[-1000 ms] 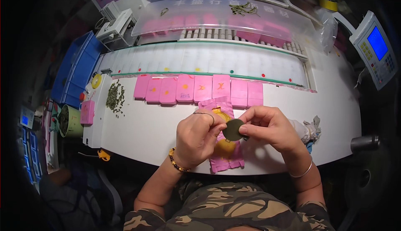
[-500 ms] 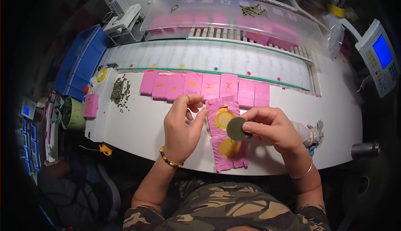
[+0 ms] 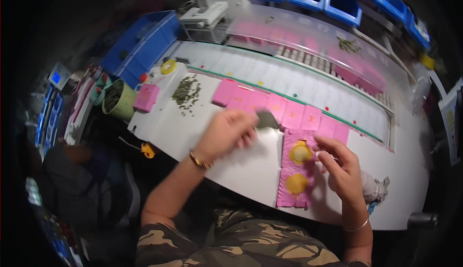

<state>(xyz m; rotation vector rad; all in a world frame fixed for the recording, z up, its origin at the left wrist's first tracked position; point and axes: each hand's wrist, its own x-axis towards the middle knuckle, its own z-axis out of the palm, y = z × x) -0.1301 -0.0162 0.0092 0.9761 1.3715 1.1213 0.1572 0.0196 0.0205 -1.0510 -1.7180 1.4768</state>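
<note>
My left hand point(image 3: 227, 134) is raised over the left half of the worktop, blurred by motion, its fingers closed at the edge of a thin dark green disc point(image 3: 267, 119). Right of it lies a pink two-part mould point(image 3: 285, 170), spread flat, with a round yellow patch on each half; the upper patch has a pale centre. Beside the mould's upper half hovers my right hand point(image 3: 342, 165), thumb and forefinger apart, with nothing seen between them. Behind the hands runs a row of pink blocks point(image 3: 293, 115), some with small orange marks.
A pile of small green pieces point(image 3: 187, 93) lies at the left, near a pale green bucket point(image 3: 126, 100) and a blue bin point(image 3: 144, 45). A long white panel strip point(image 3: 270, 69) crosses the back. A cloth-wrapped object point(image 3: 374, 187) lies right of my right hand.
The green disc has passed from my right hand to my left, which carries it leftward. My right hand's fingers have parted. The whole view has turned and shifted.
</note>
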